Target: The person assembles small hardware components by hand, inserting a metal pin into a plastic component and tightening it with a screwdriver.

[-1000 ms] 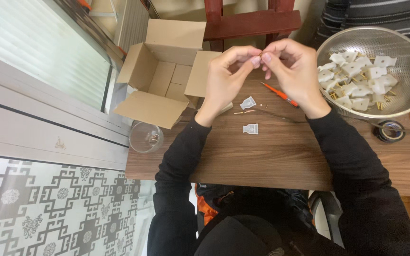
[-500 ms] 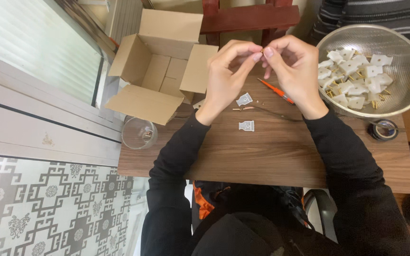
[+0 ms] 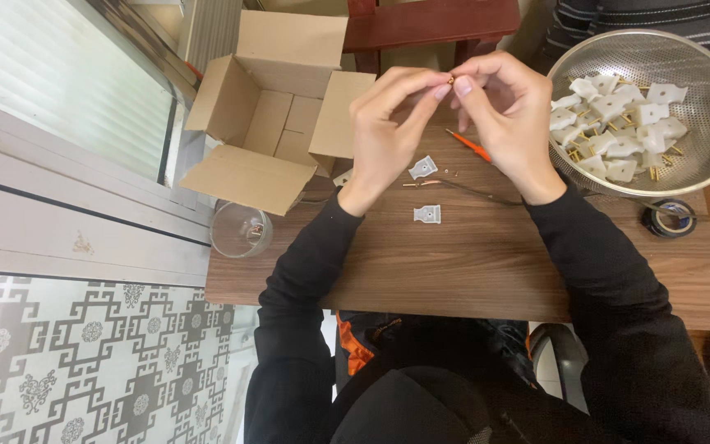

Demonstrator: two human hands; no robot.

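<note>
Pinched between the fingertips of both hands: one tiny brass-coloured part, held up above the wooden table. Left hand and right hand meet at thumb and forefinger, pressed together on that part; whether each grips it equally cannot be told at this size.

On the table just below the hands: two small white plastic pieces, one nearer the person, one beside a thin metal tool. A few loose brass bits lie near the upper piece. An orange-handled tool lies partly under the right hand.

To the person's right, a metal colander holds a heap of white plastic pieces with brass pins showing among them. A roll of dark tape sits beside it. To the left, an open cardboard box, inside hidden by its flaps, and a clear glass at the table edge.

Judgement: work is early or mid-batch. Most pieces sit in the colander and only two lie out on the table.
</note>
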